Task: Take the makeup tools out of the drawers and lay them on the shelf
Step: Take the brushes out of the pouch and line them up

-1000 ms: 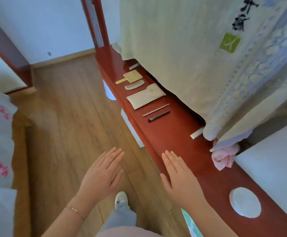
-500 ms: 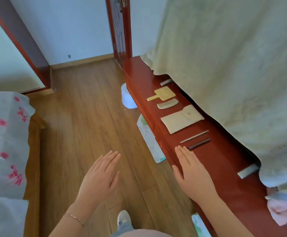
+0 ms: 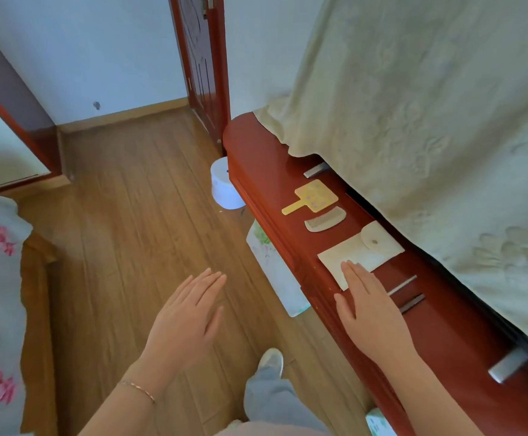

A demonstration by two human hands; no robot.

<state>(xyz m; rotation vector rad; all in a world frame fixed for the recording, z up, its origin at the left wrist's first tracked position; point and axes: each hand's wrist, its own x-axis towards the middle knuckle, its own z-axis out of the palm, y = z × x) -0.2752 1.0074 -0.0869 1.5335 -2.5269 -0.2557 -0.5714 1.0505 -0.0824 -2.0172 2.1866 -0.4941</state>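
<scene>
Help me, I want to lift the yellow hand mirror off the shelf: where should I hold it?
Take the hand mirror by its thin handle, which sticks out toward the shelf's front edge. Pinch it from above; the mirror lies flat, comb close beside it.

Red lacquered shelf [image 3: 256, 158] ran along under the hanging cream cloth. On it, far to near: yellow paddle mirror [image 3: 314, 196], curved comb [image 3: 325, 220] just beside it, cream flap pouch [image 3: 363, 251], then two thin sticks, one pale [image 3: 402, 284] and one dark [image 3: 412, 303], side by side. Silver bars [image 3: 316, 169] poked out from under the cloth at both ends (couldn't tell what they were). Wood floor [image 3: 130, 215] carried a white round tub [image 3: 225, 190] against the shelf front.
</scene>
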